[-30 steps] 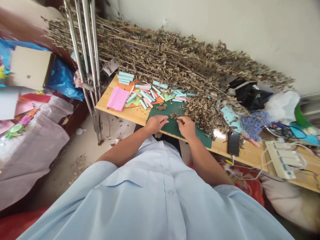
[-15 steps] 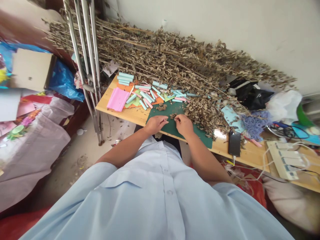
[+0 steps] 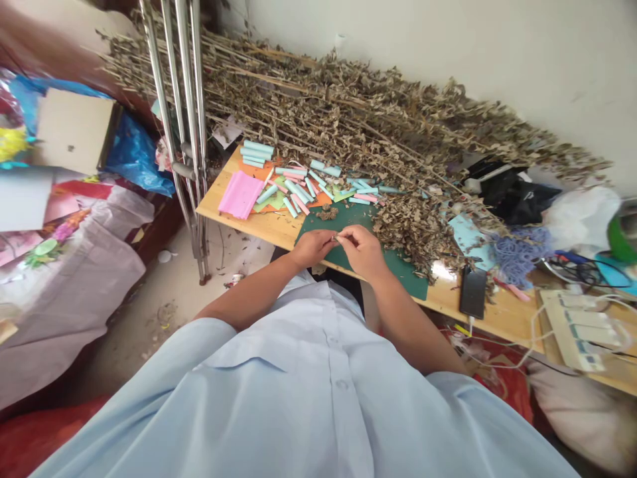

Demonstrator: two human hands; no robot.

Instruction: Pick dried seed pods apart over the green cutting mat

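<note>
Over the near edge of a green cutting mat [image 3: 405, 277], my left hand [image 3: 313, 248] and my right hand [image 3: 364, 252] meet at the fingertips. Both are closed in a pinch around something small and pale, too small to make out. Just beyond them on the mat lies a little clump of crumbled dried leaves [image 3: 327, 212]. To the right of my right hand spreads a heap of loose dried leaves [image 3: 413, 229], partly covering the mat. Short rolled paper tubes [image 3: 298, 192], light blue and pink, are scattered past the mat's far left corner.
Long dried leafy stalks [image 3: 343, 106] fill the back along the wall. Metal crutches [image 3: 185, 126] stand at the table's left end beside pink paper [image 3: 240, 194]. On the right are a phone [image 3: 472, 292], a power strip [image 3: 572, 330], cables and purple yarn [image 3: 520, 255].
My right hand has moved left from beside a small leaf clump and now touches my left fingertips. That clump no longer shows. The whole view has shifted slightly.
</note>
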